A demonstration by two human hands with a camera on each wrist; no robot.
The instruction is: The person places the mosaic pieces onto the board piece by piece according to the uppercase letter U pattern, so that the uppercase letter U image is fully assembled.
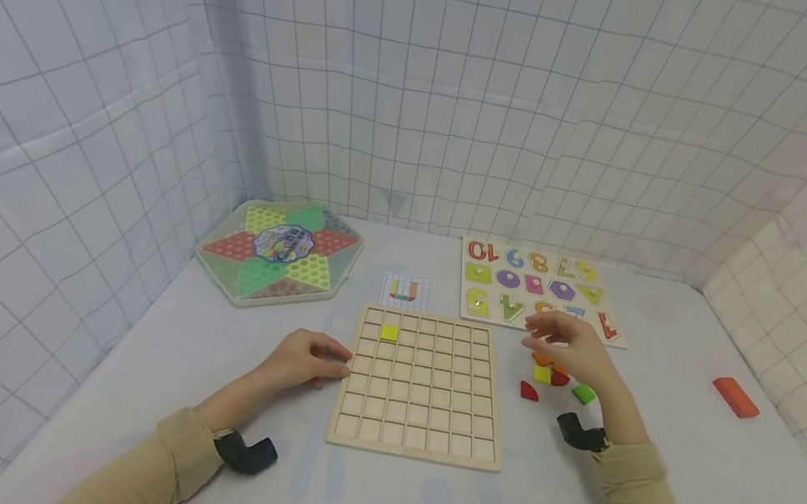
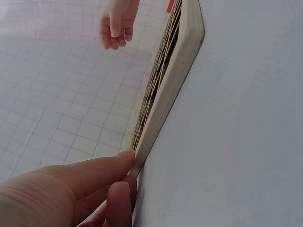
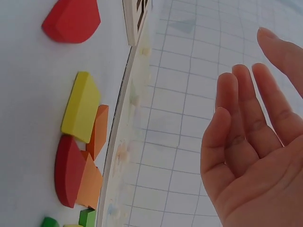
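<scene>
A wooden grid board lies flat, with one yellow square block in a cell of its upper left part. My left hand holds the board's left edge; in the left wrist view its fingertips meet the wooden rim. Over to the right, my right hand hovers above a small pile of colored blocks, fingers slightly bent and the palm bare in the right wrist view. The pile shows a yellow block, a red quarter-round block, orange blocks and a green block. Another red block lies apart.
Behind the board lies a small pattern card. A hexagonal Chinese checkers set is at back left, a number-and-shape puzzle board at back right. An orange-red bar rests far right. Grid-patterned cloth walls surround the table.
</scene>
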